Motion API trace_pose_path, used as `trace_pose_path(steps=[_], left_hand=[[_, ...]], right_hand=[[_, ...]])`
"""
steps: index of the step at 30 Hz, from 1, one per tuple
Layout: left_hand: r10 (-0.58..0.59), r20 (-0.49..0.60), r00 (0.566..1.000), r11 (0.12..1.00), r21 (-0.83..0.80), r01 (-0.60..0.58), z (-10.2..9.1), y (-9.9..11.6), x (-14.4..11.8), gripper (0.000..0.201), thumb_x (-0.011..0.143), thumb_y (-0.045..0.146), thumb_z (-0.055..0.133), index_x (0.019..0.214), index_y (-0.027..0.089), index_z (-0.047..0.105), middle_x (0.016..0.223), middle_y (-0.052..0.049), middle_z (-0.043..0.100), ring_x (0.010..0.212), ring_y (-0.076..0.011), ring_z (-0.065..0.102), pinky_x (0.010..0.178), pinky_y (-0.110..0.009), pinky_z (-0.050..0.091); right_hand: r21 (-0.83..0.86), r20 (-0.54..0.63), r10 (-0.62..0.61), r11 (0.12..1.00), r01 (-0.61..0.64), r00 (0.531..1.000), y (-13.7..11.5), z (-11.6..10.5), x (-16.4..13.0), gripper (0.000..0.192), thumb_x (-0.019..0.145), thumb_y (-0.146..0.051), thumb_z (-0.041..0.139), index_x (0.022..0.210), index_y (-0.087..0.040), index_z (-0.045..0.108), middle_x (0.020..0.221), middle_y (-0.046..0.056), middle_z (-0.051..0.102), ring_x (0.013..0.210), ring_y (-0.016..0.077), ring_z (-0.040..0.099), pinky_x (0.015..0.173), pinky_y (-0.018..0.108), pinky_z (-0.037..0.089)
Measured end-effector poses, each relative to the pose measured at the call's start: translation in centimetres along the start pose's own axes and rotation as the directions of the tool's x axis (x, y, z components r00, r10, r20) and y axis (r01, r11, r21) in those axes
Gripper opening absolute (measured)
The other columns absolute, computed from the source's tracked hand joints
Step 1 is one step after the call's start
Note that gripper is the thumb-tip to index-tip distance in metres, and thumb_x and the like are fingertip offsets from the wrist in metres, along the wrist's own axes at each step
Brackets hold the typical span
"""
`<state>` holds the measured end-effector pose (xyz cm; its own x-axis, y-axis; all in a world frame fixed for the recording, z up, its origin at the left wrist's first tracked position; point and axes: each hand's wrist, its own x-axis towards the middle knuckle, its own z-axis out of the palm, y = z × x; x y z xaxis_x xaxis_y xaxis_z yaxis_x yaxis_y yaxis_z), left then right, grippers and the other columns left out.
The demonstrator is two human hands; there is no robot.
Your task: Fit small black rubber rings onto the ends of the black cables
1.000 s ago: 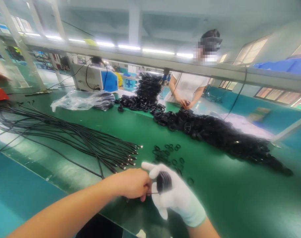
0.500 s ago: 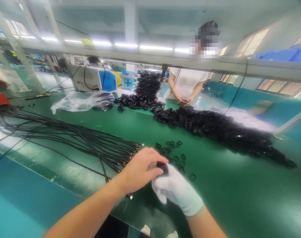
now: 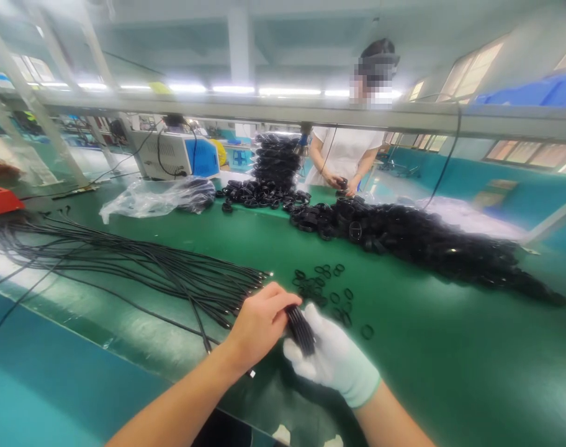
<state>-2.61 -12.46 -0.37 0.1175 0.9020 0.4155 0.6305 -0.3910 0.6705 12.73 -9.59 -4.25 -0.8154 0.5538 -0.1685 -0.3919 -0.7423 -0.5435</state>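
Observation:
A coiled black cable (image 3: 300, 330), its strands lying side by side, is held between both hands. My bare left hand (image 3: 260, 320) pinches the coil's upper left end with thumb and fingers. My right hand (image 3: 327, 347), in a white glove, wraps the coil from below and the right. Just beyond the hands, several small black rings (image 3: 315, 285) are scattered on the green table (image 3: 417, 347). Left of my left hand lies a spread of long black cables (image 3: 171, 261), their metal tips toward the hands.
A long heap of black coils (image 3: 417, 245) runs across the right back, with a tall stack (image 3: 276, 161) behind. A clear plastic bag (image 3: 148, 197) lies near a white and blue machine (image 3: 171, 152). Across the table, a person (image 3: 345, 155) handles a dark item. A rail (image 3: 283, 110) crosses above.
My right hand has opened its grip somewhat and turned, so more of the coil shows. My left hand has shifted slightly left along it. The co-worker's hands have moved a little.

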Motion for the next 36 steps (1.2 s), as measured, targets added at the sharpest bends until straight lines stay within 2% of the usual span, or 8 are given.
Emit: trace_pose_path(steps=[6, 10, 14, 18, 21, 26, 33, 36], left_hand=[[0.121, -0.121, 0.985, 0.992, -0.015, -0.123, -0.1, 0.6, 0.4, 0.039, 0.076, -0.001, 0.044, 0.097, 0.023, 0.067, 0.088, -0.001, 0.059, 0.078, -0.0103, 0.058, 0.07, -0.019, 0.047], [0.12, -0.088, 0.989, 0.992, 0.056, -0.116, -0.5, 1.3, 1.0, 0.038, 0.076, 0.0, 0.044, 0.096, 0.021, 0.068, 0.088, -0.001, 0.06, 0.078, -0.0109, 0.058, 0.072, -0.021, 0.047], [-0.044, 0.074, 0.996, 0.989, 0.146, 0.033, -2.2, 1.2, 2.1, 0.034, 0.074, 0.004, 0.05, 0.095, 0.022, 0.069, 0.093, -0.002, 0.062, 0.08, -0.0146, 0.058, 0.075, -0.026, 0.047], [0.044, 0.395, 0.918, 0.969, -0.241, 0.058, -3.8, -0.4, 3.4, 0.032, 0.077, 0.019, 0.06, 0.108, 0.025, 0.065, 0.111, -0.002, 0.062, 0.097, -0.0167, 0.058, 0.085, -0.026, 0.046], [0.014, 0.461, 0.887, 0.938, -0.313, 0.148, -3.7, -1.5, 3.9, 0.026, 0.08, 0.024, 0.058, 0.104, 0.022, 0.068, 0.102, -0.002, 0.067, 0.096, -0.0176, 0.06, 0.087, -0.027, 0.046], [-0.137, 0.242, 0.96, 0.983, -0.083, 0.162, -2.1, -1.6, 3.6, 0.021, 0.084, 0.031, 0.053, 0.094, 0.023, 0.07, 0.094, 0.0, 0.068, 0.09, -0.0176, 0.06, 0.083, -0.028, 0.045], [-0.131, -0.026, 0.991, 0.99, -0.046, 0.13, 0.0, -1.1, 0.3, 0.036, 0.074, 0.006, 0.049, 0.104, 0.022, 0.062, 0.094, -0.001, 0.058, 0.07, -0.0107, 0.056, 0.07, -0.024, 0.044], [-0.288, -0.143, 0.947, 0.951, -0.156, 0.266, 0.6, -0.7, -0.6, 0.023, 0.077, 0.012, 0.051, 0.096, 0.02, 0.061, 0.088, -0.001, 0.059, 0.071, -0.0121, 0.055, 0.07, -0.025, 0.043]], right_hand=[[0.09, 0.175, -0.012, 0.996, -0.004, 0.984, 1.9, -1.3, 1.5, 0.045, 0.071, -0.059, 0.066, 0.074, -0.015, 0.054, 0.05, -0.004, 0.049, 0.034, 0.0032, 0.034, 0.028, 0.013, 0.024], [0.103, 0.102, -0.127, 0.988, 0.116, 0.987, 1.4, -0.4, 1.4, 0.039, 0.077, -0.055, 0.062, 0.089, -0.018, 0.057, 0.062, -0.002, 0.055, 0.05, 0.0079, 0.051, 0.036, 0.014, 0.039], [0.011, 0.004, -0.176, 0.984, 0.176, 0.984, 0.0, 0.4, 0.8, 0.043, 0.085, -0.055, 0.051, 0.102, -0.015, 0.058, 0.078, 0.004, 0.061, 0.065, 0.0153, 0.06, 0.044, 0.023, 0.05], [0.122, 0.044, 0.012, 0.992, -0.018, 0.999, -0.4, 0.5, 0.9, 0.038, 0.089, -0.051, 0.045, 0.097, -0.017, 0.059, 0.09, 0.006, 0.064, 0.06, 0.0118, 0.06, 0.048, 0.023, 0.049], [-0.049, 0.009, -0.021, 0.999, 0.021, 1.0, -0.5, 0.3, 1.0, 0.051, 0.085, -0.058, 0.047, 0.103, -0.012, 0.059, 0.094, 0.011, 0.062, 0.069, 0.015, 0.061, 0.057, 0.028, 0.053], [-0.513, -0.038, -0.222, 0.841, 0.172, 0.974, -1.1, -0.2, 0.5, 0.052, 0.072, -0.027, 0.074, 0.117, -0.016, 0.051, 0.106, 0.01, 0.056, 0.091, 0.0224, 0.062, 0.08, 0.041, 0.052], [-0.421, 0.1, -0.165, 0.887, 0.192, 0.981, -1.1, -0.1, 0.1, 0.042, 0.079, -0.024, 0.066, 0.116, -0.014, 0.05, 0.11, 0.011, 0.053, 0.088, 0.0186, 0.062, 0.082, 0.039, 0.048], [-0.388, 0.11, -0.157, 0.902, 0.188, 0.981, -0.9, 0.2, 0.2, 0.041, 0.079, -0.024, 0.067, 0.115, -0.015, 0.05, 0.107, 0.01, 0.054, 0.085, 0.017, 0.061, 0.079, 0.036, 0.049]])
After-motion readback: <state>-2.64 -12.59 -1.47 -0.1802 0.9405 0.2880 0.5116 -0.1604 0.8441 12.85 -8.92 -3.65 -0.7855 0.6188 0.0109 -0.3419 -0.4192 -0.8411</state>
